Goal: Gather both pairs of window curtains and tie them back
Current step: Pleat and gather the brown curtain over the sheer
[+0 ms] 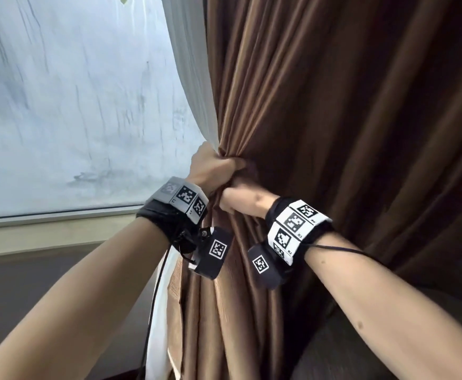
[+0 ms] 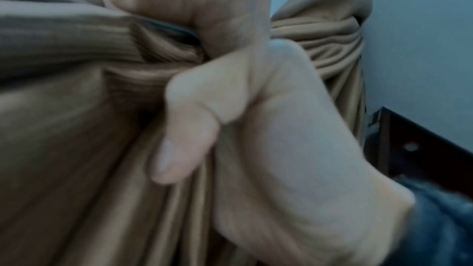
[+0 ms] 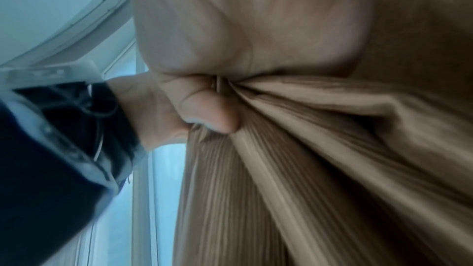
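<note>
The brown curtain (image 3: 320,149) fills most of the right wrist view, its pleats drawn tight into a bunch near the middle. The left hand (image 3: 163,108) comes in from the left and grips that bunch, thumb (image 3: 212,114) pressed on the folds. A dark wrist strap (image 3: 76,120) sits behind it. Pale window frame (image 3: 76,33) shows at upper left.

Bare forearms, no sleeves. Each wrist wears a black strap (image 1: 166,215) ringed with square black-and-white coded tiles (image 1: 293,222); below each wrist hangs a dark camera pod (image 1: 213,252) bearing its own tile. Thin black cables (image 1: 155,292) trail from both straps.
</note>
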